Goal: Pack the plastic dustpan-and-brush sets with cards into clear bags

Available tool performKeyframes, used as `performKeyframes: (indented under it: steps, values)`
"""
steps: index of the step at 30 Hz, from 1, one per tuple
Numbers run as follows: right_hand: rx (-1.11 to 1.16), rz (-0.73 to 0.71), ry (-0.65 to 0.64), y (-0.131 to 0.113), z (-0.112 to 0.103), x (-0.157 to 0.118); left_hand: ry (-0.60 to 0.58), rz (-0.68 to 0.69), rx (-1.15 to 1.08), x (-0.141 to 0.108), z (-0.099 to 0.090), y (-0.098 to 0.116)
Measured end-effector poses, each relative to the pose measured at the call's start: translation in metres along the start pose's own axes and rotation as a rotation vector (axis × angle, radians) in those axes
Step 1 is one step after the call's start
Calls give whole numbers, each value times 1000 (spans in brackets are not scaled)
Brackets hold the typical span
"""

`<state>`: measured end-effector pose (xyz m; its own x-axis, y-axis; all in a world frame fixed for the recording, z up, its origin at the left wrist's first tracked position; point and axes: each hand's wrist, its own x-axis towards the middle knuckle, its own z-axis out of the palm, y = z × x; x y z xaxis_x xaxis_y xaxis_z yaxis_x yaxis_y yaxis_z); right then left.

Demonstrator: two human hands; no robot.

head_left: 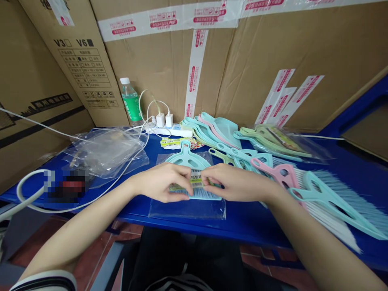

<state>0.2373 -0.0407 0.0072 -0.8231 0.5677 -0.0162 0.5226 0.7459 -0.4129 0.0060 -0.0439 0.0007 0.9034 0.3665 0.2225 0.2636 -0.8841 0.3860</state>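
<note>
A light-blue dustpan and brush set (pixel 186 157) lies on a clear plastic bag (pixel 188 210) in front of me, handle pointing away. A printed card (pixel 196 176) in yellow, green and white rests over its bristles. My left hand (pixel 165 182) is bent over the card's left side, index finger and thumb curled close together at it. From the other side, my right hand (pixel 230 182) has its curled fingers and thumb at the card's right edge. Both palms face down, and parts of the set and card are hidden beneath them.
More printed cards (pixel 172 143) lie behind the set. Dustpans (pixel 224 129) are stacked at the back; brushes (pixel 279 173) spread out on the right. Left are plastic bags (pixel 112 147), a white cable, a power strip (pixel 178 131) and a bottle (pixel 131 103). Cardboard (pixel 236 72) walls the back.
</note>
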Motion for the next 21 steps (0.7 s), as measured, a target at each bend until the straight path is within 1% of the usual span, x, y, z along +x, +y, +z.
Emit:
performKeyframes:
  steps: [5, 10, 13, 16, 21]
  values:
    - [67, -5, -30, 1, -4, -2, -23, -1, 157, 0, 0, 0]
    - [109, 25, -45, 2, -6, -4, -26, 22, 225, 1, 2, 2]
    - [101, 40, -48, 1, -7, -4, -16, 45, 311, 1, 3, 3]
    - [89, 51, -52, 1, -6, -4, -6, 81, 432, 2, 4, 2]
    - [88, 45, -42, 1, -6, -5, -1, 166, 721, 2, 11, 4]
